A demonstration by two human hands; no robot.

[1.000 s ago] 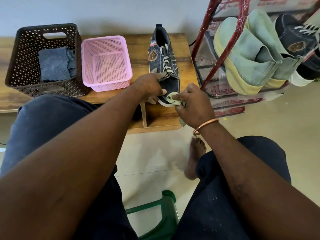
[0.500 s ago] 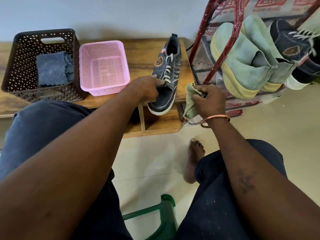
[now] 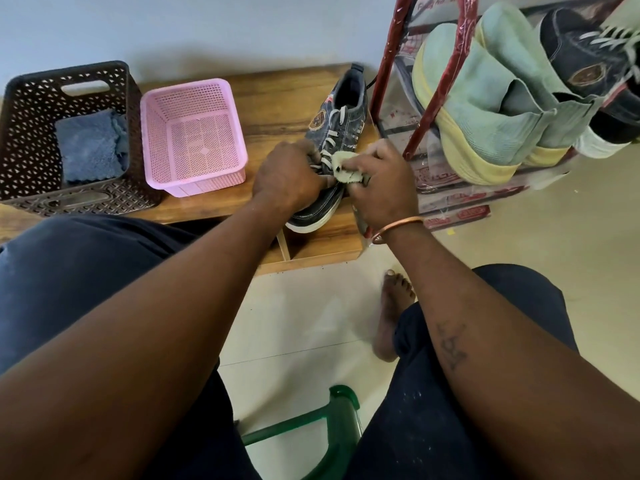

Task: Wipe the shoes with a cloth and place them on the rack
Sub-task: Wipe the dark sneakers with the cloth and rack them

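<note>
Grip, left hand (image 3: pixel 291 183): fingers curled over the laced upper of the dark denim lace-up sneaker (image 3: pixel 346 109), holding it on the brown wooden bench (image 3: pixel 277 95). Grip, right hand (image 3: pixel 381 188): closed round a bunched pale green cloth (image 3: pixel 346 166), which is pressed to the sneaker's laces, just beside the left hand. A copper bangle (image 3: pixel 398 228) sits on the right wrist.

The sneaker lies with its heel at 12 o'clock and its toe at 6 o'clock, towards the person.

Surroundings:
- **9 o'clock of the sneaker:** a pink perforated plastic basket (image 3: pixel 207 178) stands apart from it.
- **Further at 9 o'clock:** a dark brown perforated plastic basket (image 3: pixel 69 199) holds a folded blue-grey cloth (image 3: pixel 90 147).
- **3 o'clock:** a red metal-framed rack (image 3: pixel 429 109) in clear wrap, with one post near the right hand. It carries two pale green knit shoes with yellow soles (image 3: pixel 485 109) and a second dark denim sneaker (image 3: pixel 581 60).
- **6 o'clock:** a green plastic chair (image 3: pixel 332 420) shows between the knees.

Markings: the round emblem patch (image 3: pixel 317 119) on the sneaker's side and the red print (image 3: pixel 467 213) on the rack's wrap are both illegible.
</note>
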